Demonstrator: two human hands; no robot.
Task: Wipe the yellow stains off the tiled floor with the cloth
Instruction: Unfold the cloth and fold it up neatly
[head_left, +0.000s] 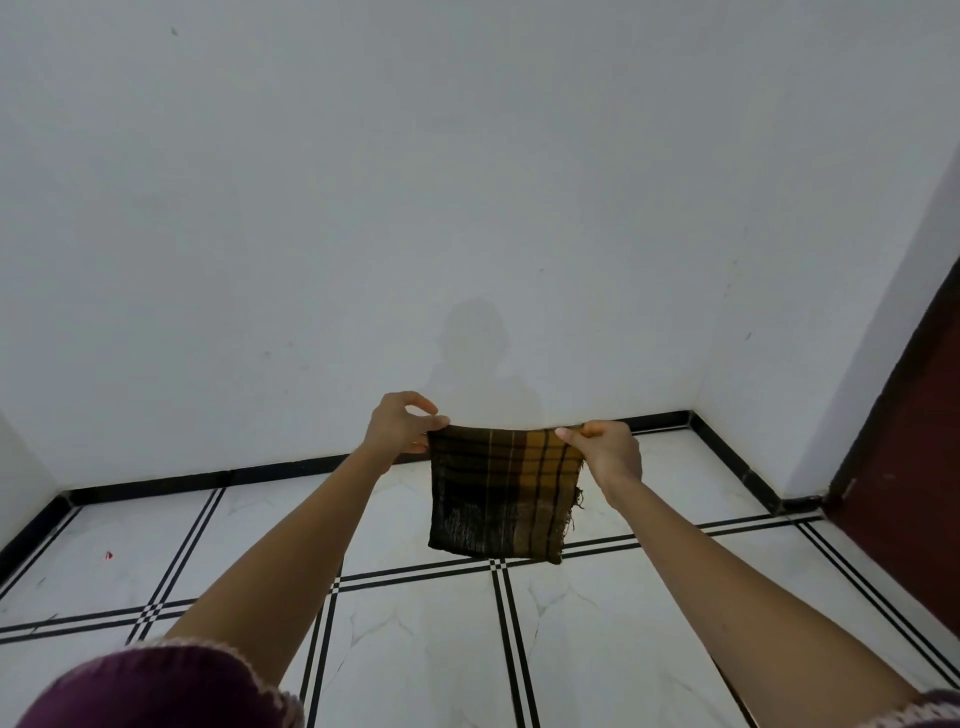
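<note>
Brown-and-yellow checked cloth (506, 499), frayed, hangs pinched between both hands.

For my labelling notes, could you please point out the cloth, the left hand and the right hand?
cloth (498, 499), head view, middle of the hanging fabric.
left hand (399, 430), head view, back of the hand.
right hand (612, 453), head view, back of the hand.
</note>
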